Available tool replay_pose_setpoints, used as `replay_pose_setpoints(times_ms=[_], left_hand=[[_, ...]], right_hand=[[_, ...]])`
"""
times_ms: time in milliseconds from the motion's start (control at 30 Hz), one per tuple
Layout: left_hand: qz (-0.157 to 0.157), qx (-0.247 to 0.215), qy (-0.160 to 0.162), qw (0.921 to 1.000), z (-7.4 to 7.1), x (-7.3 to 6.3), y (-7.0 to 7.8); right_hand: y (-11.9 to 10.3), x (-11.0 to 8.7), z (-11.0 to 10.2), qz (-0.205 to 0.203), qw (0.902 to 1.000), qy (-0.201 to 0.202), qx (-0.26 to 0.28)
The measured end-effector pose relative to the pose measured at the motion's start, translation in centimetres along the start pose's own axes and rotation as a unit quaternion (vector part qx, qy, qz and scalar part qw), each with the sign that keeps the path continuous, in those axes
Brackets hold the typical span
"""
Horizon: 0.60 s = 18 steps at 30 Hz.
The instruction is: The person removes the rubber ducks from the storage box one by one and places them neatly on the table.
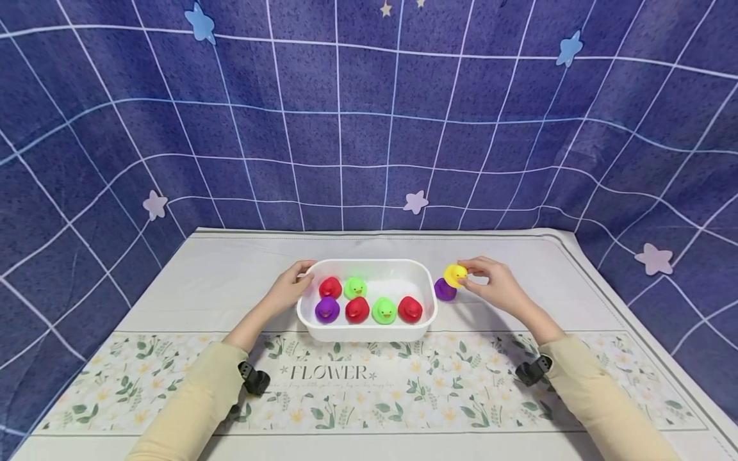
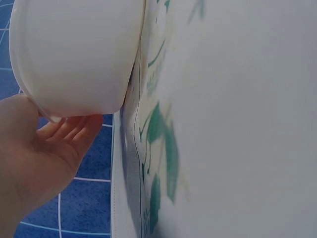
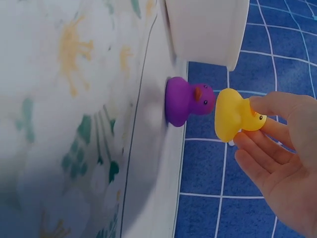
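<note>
A yellow rubber duck (image 1: 455, 275) is pinched between the thumb and fingers of my right hand (image 1: 494, 282), held just above a purple rubber duck (image 3: 179, 101). That purple duck sits on the table beside the right end of a white plastic bin (image 1: 369, 333). My left hand (image 1: 290, 285) grips the bin's left end, thumb at the rim and fingers along the outer wall, as the left wrist view shows. Inside the bin lie several ducks: red ones (image 1: 410, 310), green ones (image 1: 384, 311) and a purple one (image 1: 327, 310).
The table (image 1: 242, 256) has a white cover with a floral band (image 1: 369, 384) reading FLOWER in front of the bin. A blue grid-patterned curtain (image 1: 369, 141) with stars hangs behind and at both sides. Each wrist carries a small black camera (image 1: 533, 370).
</note>
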<state>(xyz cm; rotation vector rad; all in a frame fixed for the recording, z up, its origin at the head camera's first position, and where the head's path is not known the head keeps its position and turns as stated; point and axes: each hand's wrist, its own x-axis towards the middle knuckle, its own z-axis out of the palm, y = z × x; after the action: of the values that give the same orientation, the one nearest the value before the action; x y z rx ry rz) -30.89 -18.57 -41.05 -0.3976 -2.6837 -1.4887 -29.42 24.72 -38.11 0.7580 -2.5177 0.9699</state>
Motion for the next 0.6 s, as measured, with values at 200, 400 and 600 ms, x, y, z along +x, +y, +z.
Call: replay_pose_setpoints(times_ms=[200, 400, 600], left_hand=[[-0.003, -0.002, -0.003, 1.0, 0.0, -0.2, 0.1], [0.001, -0.003, -0.001, 1.0, 0.0, -0.2, 0.3], [0.002, -0.003, 0.002, 1.0, 0.1, -0.1, 0.1]], right_hand=[[0.4, -0.4, -0.3, -0.001, 1.0, 0.003, -0.004], [0.8, -0.7, -0.6, 0.004, 1.0, 0.004, -0.006], [1.4, -1.1, -0.7, 0.023, 0.9996, -0.007, -0.015]])
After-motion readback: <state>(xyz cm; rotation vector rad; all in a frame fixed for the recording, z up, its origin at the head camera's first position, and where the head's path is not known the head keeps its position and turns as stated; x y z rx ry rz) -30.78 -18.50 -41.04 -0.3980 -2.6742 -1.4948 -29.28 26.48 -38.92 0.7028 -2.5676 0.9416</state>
